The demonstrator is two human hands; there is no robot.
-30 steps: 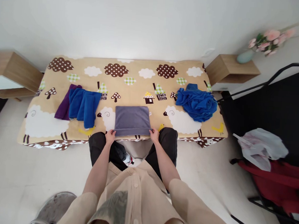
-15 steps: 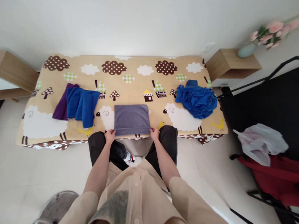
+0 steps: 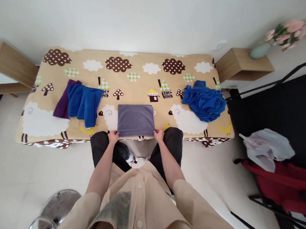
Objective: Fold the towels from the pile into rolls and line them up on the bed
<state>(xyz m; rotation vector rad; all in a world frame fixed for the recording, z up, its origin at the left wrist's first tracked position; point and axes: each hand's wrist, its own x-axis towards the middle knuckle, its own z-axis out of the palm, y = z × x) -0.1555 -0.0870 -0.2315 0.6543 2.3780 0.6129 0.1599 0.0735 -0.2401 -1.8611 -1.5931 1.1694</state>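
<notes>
A grey cloth lies flat at the front edge of the patterned bed cover, its near edge turned over in a narrow strip. My left hand pinches the near left corner of that strip, and my right hand pinches the near right corner. Left of the cloth, folded blue cloths lie partly over a purple one. A crumpled heap of blue cloth rests on the right part of the cover.
Wooden cabinets stand left and right; a vase with pink flowers tops the right one. At right, a black-framed chair or rack holds a plastic bag and a red bag. A round metal stand sits lower left.
The camera view has shifted slightly. Both hands keep their hold on the grey cloth's near corners, and the cloths lie as before.
</notes>
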